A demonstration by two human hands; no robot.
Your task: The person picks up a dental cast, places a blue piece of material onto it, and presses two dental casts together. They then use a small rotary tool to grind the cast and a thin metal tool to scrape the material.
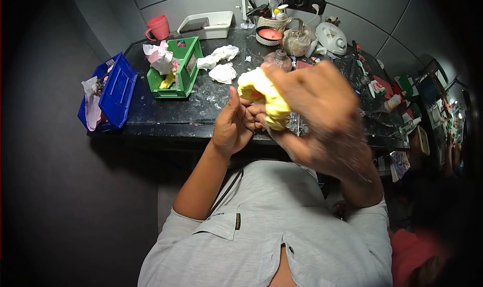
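Note:
A yellow, curved piece that looks like a dental cast [276,106] is held up between my hands, over the front edge of the bench. There is a small orange-red patch on its inner side. My right hand [327,111], smeared by motion, grips it from the right with thumb and fingers. From the lower left, my left hand [230,128] supports it with curled fingers, the thumb pointing up. White dust marks the right hand and wrist. Part of the cast is hidden behind the right fingers.
On the black bench [211,113] stand a green bin [190,68], a blue bin [119,93] at the left edge, crumpled white tissue [223,73], a glass burner [279,61] and a red-filled bowl [269,34]. Tools crowd the right side. Another person's red clothing [412,249] shows lower right.

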